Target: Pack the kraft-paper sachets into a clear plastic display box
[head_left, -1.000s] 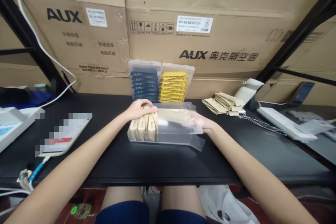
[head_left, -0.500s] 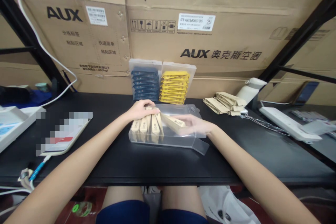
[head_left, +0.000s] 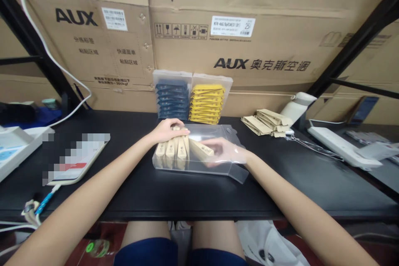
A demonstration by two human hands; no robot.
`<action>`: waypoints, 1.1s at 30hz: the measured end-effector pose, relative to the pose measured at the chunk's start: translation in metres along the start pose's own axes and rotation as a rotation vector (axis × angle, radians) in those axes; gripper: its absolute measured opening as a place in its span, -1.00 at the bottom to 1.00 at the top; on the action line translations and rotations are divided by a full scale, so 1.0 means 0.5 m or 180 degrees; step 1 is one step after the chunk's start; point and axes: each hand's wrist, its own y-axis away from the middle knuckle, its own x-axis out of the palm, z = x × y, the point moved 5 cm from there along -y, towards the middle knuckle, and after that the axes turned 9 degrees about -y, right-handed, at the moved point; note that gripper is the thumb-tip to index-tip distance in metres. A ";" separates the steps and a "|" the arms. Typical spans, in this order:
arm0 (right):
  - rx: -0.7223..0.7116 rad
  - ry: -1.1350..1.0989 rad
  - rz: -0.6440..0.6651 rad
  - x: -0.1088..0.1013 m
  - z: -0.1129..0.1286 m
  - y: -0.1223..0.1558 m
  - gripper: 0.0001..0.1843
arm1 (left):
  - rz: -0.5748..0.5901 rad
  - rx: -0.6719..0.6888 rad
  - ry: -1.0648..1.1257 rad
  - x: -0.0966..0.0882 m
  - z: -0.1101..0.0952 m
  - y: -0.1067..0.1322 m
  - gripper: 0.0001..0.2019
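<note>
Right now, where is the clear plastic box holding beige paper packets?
Central in the head view, the clear plastic box lies on the black tabletop, left hand at its left end, right hand at its open right end.

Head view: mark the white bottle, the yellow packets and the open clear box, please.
White bottle (head_left: pixel 293 109): head view, on the middle of its body.
Yellow packets (head_left: pixel 206 104): head view, mid-stack.
Open clear box (head_left: pixel 215 168): head view, on its near wall.
</note>
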 end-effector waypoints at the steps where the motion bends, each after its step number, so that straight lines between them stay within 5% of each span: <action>1: 0.0028 -0.0019 -0.0021 -0.001 -0.003 0.000 -0.16 | -0.0002 0.0005 0.0004 0.000 0.000 0.000 -0.48; 7: 0.0416 -0.0305 0.0141 0.005 -0.020 0.003 -0.06 | -0.0033 0.0016 -0.0025 0.000 0.001 -0.001 -0.49; 14: 0.0373 -0.0602 0.0211 0.012 -0.019 -0.001 0.01 | -0.0015 0.0066 -0.0037 0.001 0.000 -0.001 -0.50; 33: 0.0543 -0.1058 0.0368 0.019 -0.019 0.002 -0.24 | -0.0022 0.0072 -0.0039 0.002 0.000 -0.001 -0.52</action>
